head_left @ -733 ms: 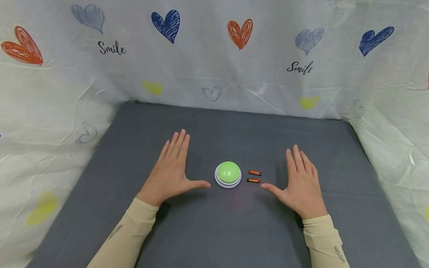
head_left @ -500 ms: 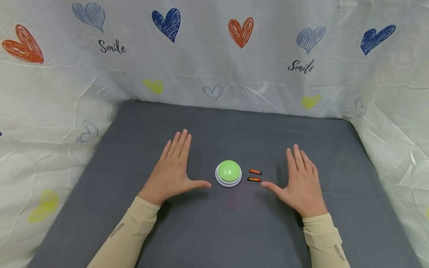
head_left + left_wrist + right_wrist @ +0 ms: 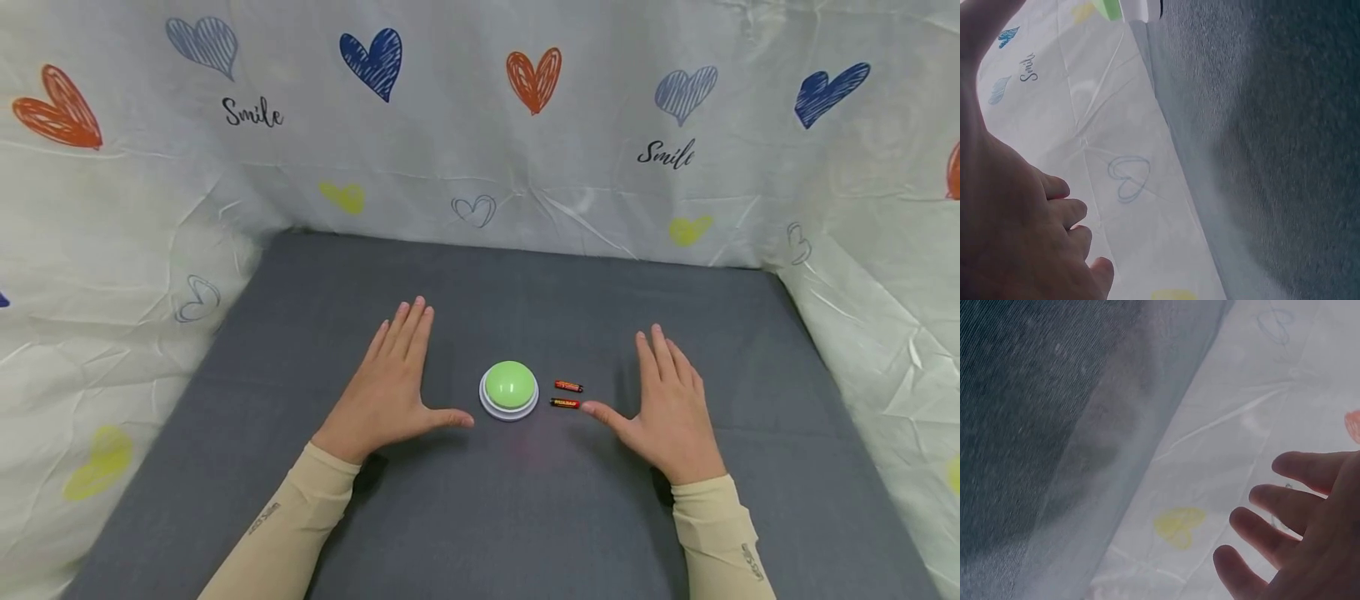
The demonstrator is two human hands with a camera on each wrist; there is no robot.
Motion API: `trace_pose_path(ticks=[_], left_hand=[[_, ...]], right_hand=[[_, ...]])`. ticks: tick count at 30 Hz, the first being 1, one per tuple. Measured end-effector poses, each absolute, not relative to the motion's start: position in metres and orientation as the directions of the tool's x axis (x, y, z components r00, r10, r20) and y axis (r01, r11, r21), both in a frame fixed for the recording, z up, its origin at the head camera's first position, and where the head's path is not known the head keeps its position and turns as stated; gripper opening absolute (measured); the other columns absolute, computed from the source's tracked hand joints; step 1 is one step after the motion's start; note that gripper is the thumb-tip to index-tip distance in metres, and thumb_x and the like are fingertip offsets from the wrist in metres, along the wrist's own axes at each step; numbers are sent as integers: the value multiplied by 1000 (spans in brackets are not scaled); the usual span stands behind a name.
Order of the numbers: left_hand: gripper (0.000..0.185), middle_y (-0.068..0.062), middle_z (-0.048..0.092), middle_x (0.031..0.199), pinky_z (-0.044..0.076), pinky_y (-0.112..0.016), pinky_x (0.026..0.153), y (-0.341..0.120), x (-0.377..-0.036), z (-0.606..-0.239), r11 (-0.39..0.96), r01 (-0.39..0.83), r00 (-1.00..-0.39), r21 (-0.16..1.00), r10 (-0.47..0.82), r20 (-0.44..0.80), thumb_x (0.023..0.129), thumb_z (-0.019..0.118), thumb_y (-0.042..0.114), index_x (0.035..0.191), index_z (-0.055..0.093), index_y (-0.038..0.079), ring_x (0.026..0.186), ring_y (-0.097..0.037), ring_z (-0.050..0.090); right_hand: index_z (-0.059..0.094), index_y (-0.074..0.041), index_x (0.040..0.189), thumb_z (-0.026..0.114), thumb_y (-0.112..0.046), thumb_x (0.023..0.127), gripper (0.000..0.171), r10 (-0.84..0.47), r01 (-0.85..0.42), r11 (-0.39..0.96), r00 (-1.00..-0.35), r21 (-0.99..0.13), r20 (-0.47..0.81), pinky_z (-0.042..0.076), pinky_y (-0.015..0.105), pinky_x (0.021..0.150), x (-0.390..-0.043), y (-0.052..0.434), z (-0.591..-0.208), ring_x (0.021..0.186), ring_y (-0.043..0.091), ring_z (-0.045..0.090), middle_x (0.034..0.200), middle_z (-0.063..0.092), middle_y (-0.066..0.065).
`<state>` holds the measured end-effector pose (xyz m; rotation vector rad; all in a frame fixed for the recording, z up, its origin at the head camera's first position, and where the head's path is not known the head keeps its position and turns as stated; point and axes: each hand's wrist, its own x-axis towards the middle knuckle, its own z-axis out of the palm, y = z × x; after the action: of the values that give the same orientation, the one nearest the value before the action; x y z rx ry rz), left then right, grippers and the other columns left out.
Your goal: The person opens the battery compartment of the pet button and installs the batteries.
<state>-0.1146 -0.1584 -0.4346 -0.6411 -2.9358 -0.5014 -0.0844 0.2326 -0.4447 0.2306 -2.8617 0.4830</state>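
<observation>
While both hands lie flat on the grey mat point(image 3: 525, 517), we see the green dome button point(image 3: 509, 388) sitting between them, untouched. The left hand point(image 3: 386, 383) rests palm down with its fingers straight and together and its thumb stretched toward the button, the tip just short of the white base. The right hand point(image 3: 667, 408) mirrors it, fingers straight, thumb pointing inward; its tip lies just beside the nearer battery point(image 3: 565, 403) of two, the farther battery point(image 3: 568, 386) lying a little behind, both just right of the button. Neither hand holds anything.

From the head view we get the whole layout: both beige sleeves, the mat, and the heart-printed sheet point(image 3: 480, 142) walling it on three sides. The left wrist view adds only a sliver of the button point(image 3: 1124, 7) at its top edge, beyond the left hand point(image 3: 1010, 212), against the sheet. The right wrist view shows the right hand's fingers point(image 3: 1285, 503) spread and straight over mat and sheet; we find neither button nor batteries there.
</observation>
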Motion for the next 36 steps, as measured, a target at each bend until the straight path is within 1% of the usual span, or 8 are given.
trace_pose_path(ticks=[5, 11, 17, 23, 26, 30, 33, 36], left_hand=[[153, -9, -1, 184, 16, -58, 135, -150, -115, -435, 841, 448, -894, 303, 423, 145, 70, 71, 96, 174, 1, 9, 171, -31, 4], [149, -10, 3, 184, 19, -55, 135, -129, -115, -437, 828, 488, -872, 276, 473, 123, 73, 75, 91, 175, 4, 9, 171, -30, 8], [144, -10, 7, 184, 22, -55, 134, -106, -112, -438, 797, 542, -838, 267, 538, 93, 76, 79, 85, 175, 8, 8, 171, -29, 10], [137, -10, 12, 183, 25, -55, 133, -97, -112, -438, 780, 575, -814, 248, 576, 74, 81, 82, 77, 175, 10, 8, 170, -31, 15], [129, -13, 22, 181, 32, -54, 131, -97, -115, -437, 793, 569, -819, 218, 571, 59, 84, 82, 72, 174, 17, 6, 167, -34, 25], [111, -19, 43, 170, 43, -55, 123, -98, -120, -437, 819, 546, -835, 178, 548, 45, 86, 86, 61, 167, 38, 2, 158, -39, 43], [97, -20, 53, 162, 46, -55, 120, -97, -125, -438, 828, 537, -841, 161, 541, 26, 87, 88, 56, 158, 51, 1, 153, -41, 49], [83, -19, 59, 156, 48, -57, 118, -96, -127, -441, 823, 538, -838, 183, 545, 18, 88, 89, 52, 148, 63, 2, 151, -40, 52]], right_hand=[[33, -3, 169, 78, -77, 83, 122, -153, -229, 922, -957, -313, 247, 30, 69, 122, -87, 221, -443, 159, 46, 33, 177, 28, 21], [38, -4, 167, 77, -79, 83, 119, -227, -297, 894, -946, -336, 231, 32, 65, 124, -92, 193, -439, 157, 43, 38, 176, 33, 18], [41, -7, 167, 71, -83, 85, 115, -333, -386, 876, -918, -289, 214, 37, 63, 123, -98, 166, -441, 155, 41, 45, 173, 39, 18], [46, -4, 163, 70, -79, 89, 108, -393, -432, 860, -900, -271, 189, 39, 62, 123, -103, 152, -441, 153, 39, 48, 167, 48, 19], [52, -2, 159, 72, -74, 91, 100, -402, -436, 859, -899, -269, 173, 39, 61, 123, -108, 149, -442, 151, 40, 50, 163, 53, 18], [64, -2, 148, 73, -68, 94, 87, -415, -440, 857, -898, -270, 146, 40, 62, 122, -116, 145, -444, 149, 40, 52, 159, 57, 18], [70, -2, 141, 74, -65, 95, 78, -427, -442, 851, -897, -282, 117, 42, 64, 120, -120, 143, -447, 148, 42, 53, 158, 58, 19], [73, -3, 138, 74, -62, 97, 72, -440, -445, 842, -894, -306, 88, 42, 65, 119, -121, 141, -451, 147, 43, 53, 158, 58, 20]])
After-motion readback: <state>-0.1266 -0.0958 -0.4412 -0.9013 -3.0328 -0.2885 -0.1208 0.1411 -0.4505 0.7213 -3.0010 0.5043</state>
